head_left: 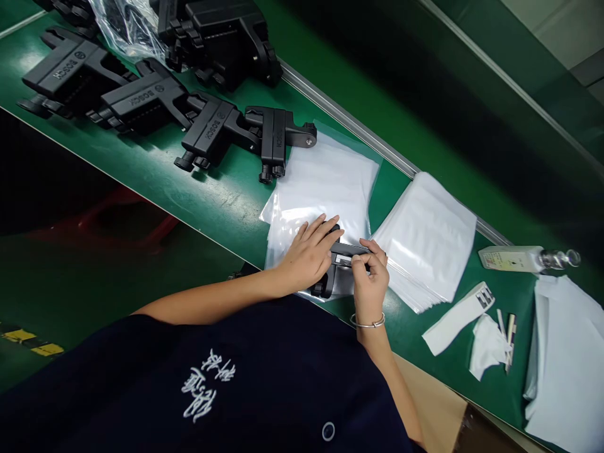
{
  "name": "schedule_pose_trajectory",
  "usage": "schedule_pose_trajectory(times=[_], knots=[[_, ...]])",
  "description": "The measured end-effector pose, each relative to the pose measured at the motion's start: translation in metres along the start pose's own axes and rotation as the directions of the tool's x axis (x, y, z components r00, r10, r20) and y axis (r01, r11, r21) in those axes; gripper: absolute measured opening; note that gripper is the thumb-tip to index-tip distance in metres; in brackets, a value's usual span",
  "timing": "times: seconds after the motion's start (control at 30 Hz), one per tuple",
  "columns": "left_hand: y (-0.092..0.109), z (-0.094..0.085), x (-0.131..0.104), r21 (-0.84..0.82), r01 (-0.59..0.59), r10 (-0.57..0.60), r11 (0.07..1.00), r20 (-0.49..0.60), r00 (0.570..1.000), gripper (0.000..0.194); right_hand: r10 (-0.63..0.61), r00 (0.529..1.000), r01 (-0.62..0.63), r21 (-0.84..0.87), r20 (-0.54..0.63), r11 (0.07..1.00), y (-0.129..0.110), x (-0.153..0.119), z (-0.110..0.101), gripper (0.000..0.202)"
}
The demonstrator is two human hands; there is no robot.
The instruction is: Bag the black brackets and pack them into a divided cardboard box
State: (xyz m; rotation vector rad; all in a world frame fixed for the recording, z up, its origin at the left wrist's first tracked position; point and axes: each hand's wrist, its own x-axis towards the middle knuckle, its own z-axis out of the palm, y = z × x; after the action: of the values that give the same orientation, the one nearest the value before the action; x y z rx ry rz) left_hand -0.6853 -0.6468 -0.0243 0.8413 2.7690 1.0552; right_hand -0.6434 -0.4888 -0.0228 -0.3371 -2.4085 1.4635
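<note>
A black mount point(334, 277) with knobs lies on the clear plastic bags in front of me. My left hand point(306, 259) rests flat over its left part, fingers stretched out and slightly spread. A small white-and-black label point(342, 259) shows on the mount's upper face. My right hand point(371, 272) is closed at the mount's right end, the thumb and a fingertip pinched at the label's edge. Whether the label is stuck down fully cannot be seen. Under the mount, the stack of clear bags point(330, 170) spreads over the green table.
Several black BOSCH mounts point(210, 129) stand in a row to the left, with more behind them. Another bag stack point(427, 239) lies right. Beyond are a bottle point(512, 258), label strip point(455, 321), crumpled white paper point(488, 346), a pen point(510, 343) and white sheets point(569, 365).
</note>
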Motion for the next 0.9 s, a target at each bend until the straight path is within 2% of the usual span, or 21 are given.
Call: schedule_pose_trajectory(times=[0.7,0.9], knots=[[-0.0002,0.0006,0.0004,-0.025,0.005,-0.005,1.0,-0.001,1.0,0.051,-0.023,0.999,0.025,-0.068,0.028,0.997,-0.0011,0.0001,-0.0012,0.022],[-0.0008,0.0004,0.0004,-0.021,0.0,0.0,1.0,-0.002,1.0,0.051,0.01,1.0,-0.01,-0.035,0.012,0.999,-0.0002,0.0014,-0.0003,0.024]])
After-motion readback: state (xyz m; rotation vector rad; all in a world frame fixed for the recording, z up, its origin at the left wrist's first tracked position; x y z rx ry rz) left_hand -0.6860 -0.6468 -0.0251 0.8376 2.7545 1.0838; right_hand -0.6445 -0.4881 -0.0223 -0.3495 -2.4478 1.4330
